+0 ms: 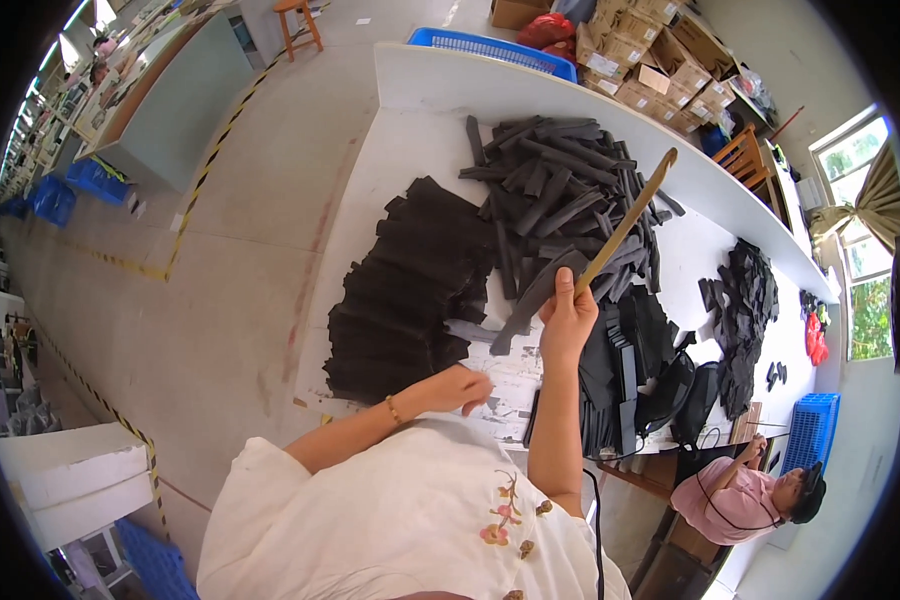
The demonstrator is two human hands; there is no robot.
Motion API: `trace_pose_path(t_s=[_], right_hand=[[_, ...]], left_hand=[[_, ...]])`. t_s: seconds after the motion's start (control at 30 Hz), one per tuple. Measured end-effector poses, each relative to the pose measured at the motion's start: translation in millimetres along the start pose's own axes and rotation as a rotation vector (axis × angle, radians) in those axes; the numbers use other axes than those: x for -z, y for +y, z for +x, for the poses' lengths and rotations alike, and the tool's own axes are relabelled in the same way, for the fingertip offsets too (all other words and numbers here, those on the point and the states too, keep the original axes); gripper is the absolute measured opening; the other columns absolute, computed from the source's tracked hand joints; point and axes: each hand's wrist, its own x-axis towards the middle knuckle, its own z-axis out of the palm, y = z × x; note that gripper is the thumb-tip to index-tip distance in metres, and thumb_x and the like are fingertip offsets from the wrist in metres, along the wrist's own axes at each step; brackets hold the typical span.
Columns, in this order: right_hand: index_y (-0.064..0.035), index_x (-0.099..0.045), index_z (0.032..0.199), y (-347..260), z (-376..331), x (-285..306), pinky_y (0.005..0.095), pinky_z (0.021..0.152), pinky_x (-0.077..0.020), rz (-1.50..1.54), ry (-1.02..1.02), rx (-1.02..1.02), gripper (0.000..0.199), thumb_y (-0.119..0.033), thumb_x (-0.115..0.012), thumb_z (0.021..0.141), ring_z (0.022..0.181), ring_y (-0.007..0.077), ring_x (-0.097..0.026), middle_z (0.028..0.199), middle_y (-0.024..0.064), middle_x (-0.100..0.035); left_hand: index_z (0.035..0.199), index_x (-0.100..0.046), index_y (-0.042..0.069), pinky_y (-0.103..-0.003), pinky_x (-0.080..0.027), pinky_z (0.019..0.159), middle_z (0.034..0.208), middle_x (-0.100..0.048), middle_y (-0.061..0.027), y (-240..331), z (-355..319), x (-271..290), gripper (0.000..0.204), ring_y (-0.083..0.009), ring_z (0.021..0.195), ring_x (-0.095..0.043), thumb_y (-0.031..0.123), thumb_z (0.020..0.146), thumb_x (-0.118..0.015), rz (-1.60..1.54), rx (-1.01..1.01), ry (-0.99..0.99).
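My right hand (568, 325) is closed round the lower end of a long yellow-brown stick (625, 228) with a slightly hooked tip, which slants up to the right. A dark grey fabric strip (526, 308) hangs by the same hand, down to its left. My left hand (457, 388), a bracelet at its wrist, is near my body with its fingers curled in; I see nothing in them. Beyond it lies a broad layered spread of black fabric pieces (410, 290), with a lighter grey strip (472, 331) at its right edge. A heap of dark grey strips (560, 180) is past my right hand.
Stacked black pieces (602, 385) and black pouches (667, 392) lie right of my forearm on the white table (355, 215). Farther right are more black pieces (745, 320). A raised board (450, 85) edges the table. A person in pink (730, 495) sits at the lower right.
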Motion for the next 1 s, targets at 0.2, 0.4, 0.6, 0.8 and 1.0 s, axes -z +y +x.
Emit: trace_pose_path(t_s=[0.2, 0.4, 0.6, 0.8, 1.0], right_hand=[[-0.0085, -0.051, 0.069, 0, -12, 18, 0.0212, 0.043, -0.0251, -0.181, -0.28, -0.156, 0.031, -0.026, -0.065, 0.09, 0.047, 0.0017, -0.035, 0.055, -0.0074, -0.042], [-0.0088, -0.05, 0.066, 26, -18, 9, 0.0212, 0.043, -0.0232, -0.27, -0.341, -0.09, 0.034, -0.026, -0.063, 0.092, 0.049, 0.0009, -0.032, 0.055, -0.0093, -0.039], [-0.0117, -0.047, 0.067, 12, 37, 21, 0.0221, 0.037, -0.0222, -0.202, -0.054, -0.11, 0.036, -0.033, -0.059, 0.094, 0.041, 0.0031, -0.034, 0.049, -0.0064, -0.038], [-0.0042, -0.054, 0.09, -27, 150, 68, 0.0218, 0.047, -0.0329, -0.696, 0.293, 0.499, 0.027, -0.031, -0.053, 0.097, 0.055, 0.0049, -0.042, 0.067, -0.0003, -0.047], [-0.006, -0.054, 0.104, 49, 69, 70, 0.0257, 0.05, -0.0359, -0.751, -0.146, 0.03, 0.015, -0.018, -0.045, 0.099, 0.057, 0.0087, -0.043, 0.064, 0.0012, -0.045]], left_hand=[[0.102, -0.061, 0.002, -0.022, -0.045, 0.072, 0.091, -0.062, -0.0007, 82, 29, 33, 0.02, -0.0067, 0.082, -0.056, 0.02, 0.094, -0.057, -0.21, -0.468, 0.623], [0.094, -0.062, 0.002, -0.027, -0.049, 0.078, 0.089, -0.063, -0.003, 78, 57, 50, 0.018, -0.0105, 0.085, -0.061, 0.018, 0.095, -0.055, -0.425, -0.34, 0.497], [0.127, -0.044, 0.003, -0.036, -0.052, 0.081, 0.12, -0.054, -0.0111, 46, 65, 37, 0.038, -0.0245, 0.097, -0.063, 0.015, 0.093, -0.057, -0.46, -0.168, 0.501], [0.09, -0.068, 0.006, -0.031, -0.05, 0.064, 0.08, -0.062, -0.0084, 29, 75, 55, 0.013, -0.0213, 0.071, -0.061, 0.008, 0.078, -0.069, 0.682, -0.405, 0.578], [0.089, -0.068, 0.012, -0.035, -0.046, 0.081, 0.094, -0.056, -0.0058, 31, 110, 187, 0.019, -0.0262, 0.094, -0.053, 0.014, 0.071, -0.074, 1.157, -0.376, 0.741]])
